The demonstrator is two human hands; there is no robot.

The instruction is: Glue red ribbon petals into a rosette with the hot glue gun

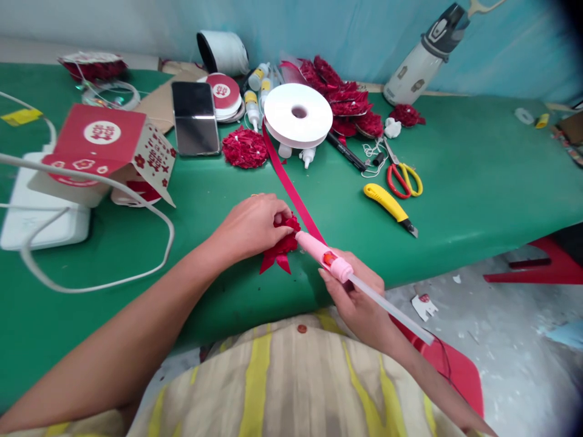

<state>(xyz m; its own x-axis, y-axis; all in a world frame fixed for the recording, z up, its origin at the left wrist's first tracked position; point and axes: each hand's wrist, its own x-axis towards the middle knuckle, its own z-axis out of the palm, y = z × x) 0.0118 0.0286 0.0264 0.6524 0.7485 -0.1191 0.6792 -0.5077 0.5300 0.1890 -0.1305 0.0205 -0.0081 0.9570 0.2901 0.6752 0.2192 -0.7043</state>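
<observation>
My left hand [259,226] is closed on a small red ribbon flower [283,244], whose two pointed tails hang toward the table's front edge. My right hand [353,285] grips a pink hot glue gun [324,254] with a long clear glue stick [392,308] sticking out of its back. The gun's nozzle is at the flower's right side; I cannot tell whether it touches. A red ribbon [291,188] runs from the white spool [298,115] down to beside the gun. Its lower end is hidden behind the gun and my right hand.
On the green table [478,170], a yellow utility knife [387,203] and scissors [405,176] lie to the right. A phone [195,118], a red box [102,142] and a looping white cable [155,267] are on the left. Red rosettes [246,147] and a bottle [419,64] stand behind.
</observation>
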